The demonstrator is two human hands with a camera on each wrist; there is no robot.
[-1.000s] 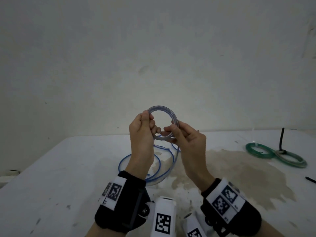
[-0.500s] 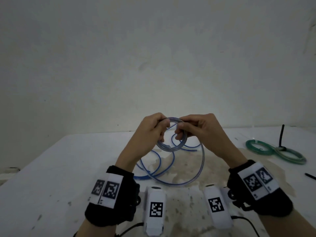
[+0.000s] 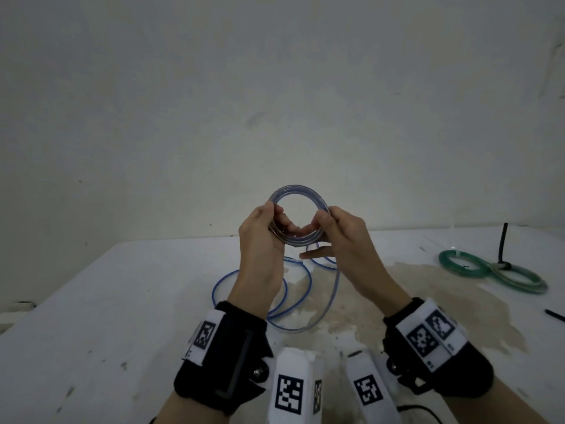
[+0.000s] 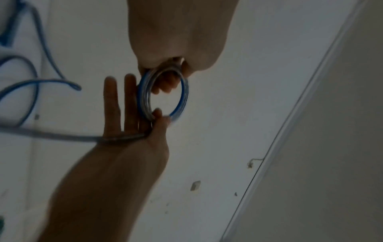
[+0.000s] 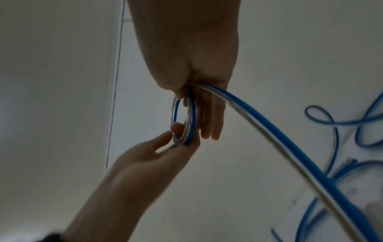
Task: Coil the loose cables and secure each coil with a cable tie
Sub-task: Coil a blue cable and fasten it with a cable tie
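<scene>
A small coil of blue-and-clear cable [image 3: 298,194] is held upright above the white table [image 3: 122,301], between both hands. My left hand [image 3: 276,221] grips the coil's left side, fingers curled through the ring [image 4: 184,91]. My right hand [image 3: 321,231] pinches its right side between thumb and forefinger, the other fingers straight [image 4: 111,101]. The loose length [image 5: 290,155] trails from the right hand down to several loops of the same cable [image 3: 293,289] on the table. A black cable tie [image 3: 503,243] stands up from the green coils at the right.
Two green coils [image 3: 461,263] [image 3: 519,278], joined in a figure of eight, lie at the right of the table. Another black tie [image 3: 555,315] lies near the right edge. A brownish stain [image 3: 412,301] covers the table's middle right. A bare wall stands behind.
Half a second ago both hands were lower with the coil tipped down. They have risen and the coil stands upright again. The loose loops on the table have shifted.
</scene>
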